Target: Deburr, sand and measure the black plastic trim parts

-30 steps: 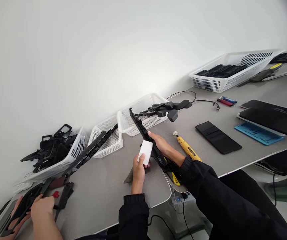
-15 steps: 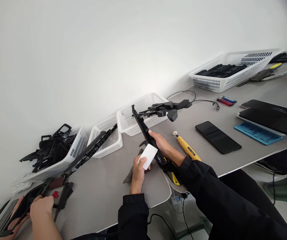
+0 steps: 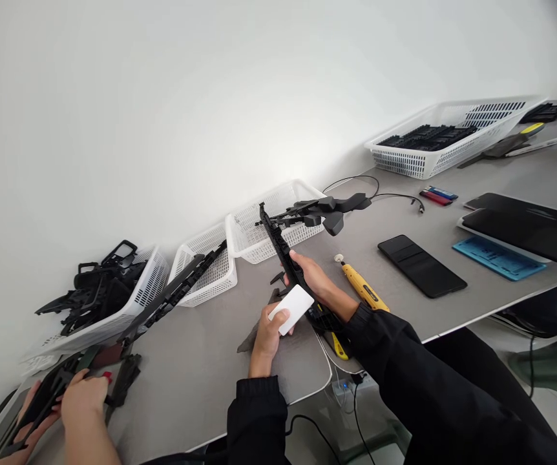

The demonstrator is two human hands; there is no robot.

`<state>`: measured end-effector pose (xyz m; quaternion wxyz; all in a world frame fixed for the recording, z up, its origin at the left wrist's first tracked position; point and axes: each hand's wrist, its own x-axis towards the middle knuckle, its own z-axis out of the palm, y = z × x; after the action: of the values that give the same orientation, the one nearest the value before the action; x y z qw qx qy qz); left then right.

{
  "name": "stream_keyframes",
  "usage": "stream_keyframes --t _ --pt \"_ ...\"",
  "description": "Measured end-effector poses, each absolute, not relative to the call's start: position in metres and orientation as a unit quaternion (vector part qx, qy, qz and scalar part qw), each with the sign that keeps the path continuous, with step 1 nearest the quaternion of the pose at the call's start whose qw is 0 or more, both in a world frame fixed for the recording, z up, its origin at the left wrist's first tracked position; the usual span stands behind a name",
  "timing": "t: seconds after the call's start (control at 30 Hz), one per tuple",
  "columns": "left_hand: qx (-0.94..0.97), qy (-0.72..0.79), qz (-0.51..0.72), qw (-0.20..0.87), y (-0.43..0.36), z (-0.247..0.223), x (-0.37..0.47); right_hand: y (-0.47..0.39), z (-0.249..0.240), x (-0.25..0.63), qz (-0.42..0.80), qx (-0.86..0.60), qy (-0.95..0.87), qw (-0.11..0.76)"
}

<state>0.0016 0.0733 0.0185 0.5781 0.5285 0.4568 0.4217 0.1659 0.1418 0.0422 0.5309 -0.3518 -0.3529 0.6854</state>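
A flat white block with rounded corners (image 3: 294, 306) is pinched in my left hand (image 3: 267, 334), its thumb lying on top. My right hand (image 3: 315, 279) is closed around a long black plastic part (image 3: 277, 240), which slants away from me with its far end raised toward the baskets. The white block rests against or just in front of the black part's lower section; whether they touch I cannot tell. Beneath my hands a grey cloth (image 3: 248, 341) lies on the table. A yellow-handled tool (image 3: 340, 347) shows partly beneath the black part.
A yellow rotary tool (image 3: 363, 284) and a black phone (image 3: 421, 265) lie to the right. White baskets (image 3: 254, 252) with black parts line the wall; some parts stick out over their rims. At left, a co-worker's hands (image 3: 84, 397) handle a black part. The table's edge (image 3: 307, 395) is close.
My left hand has turned the white block slightly and shifted it a little right, closer along the black part. The black part's far end has moved slightly right. The co-worker's hands have shifted a little.
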Motion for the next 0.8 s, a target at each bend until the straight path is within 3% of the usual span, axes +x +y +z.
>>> stream_keyframes --t 0.43,0.8 --pt "0.538 0.434 0.414 0.592 0.0750 0.0186 0.0006 0.1395 0.0451 0.1648 0.704 -0.347 -0.359 0.505" --pt "0.543 0.428 0.398 0.603 0.0758 0.0194 -0.0008 0.1430 0.0420 0.1681 0.684 -0.357 -0.349 0.532"
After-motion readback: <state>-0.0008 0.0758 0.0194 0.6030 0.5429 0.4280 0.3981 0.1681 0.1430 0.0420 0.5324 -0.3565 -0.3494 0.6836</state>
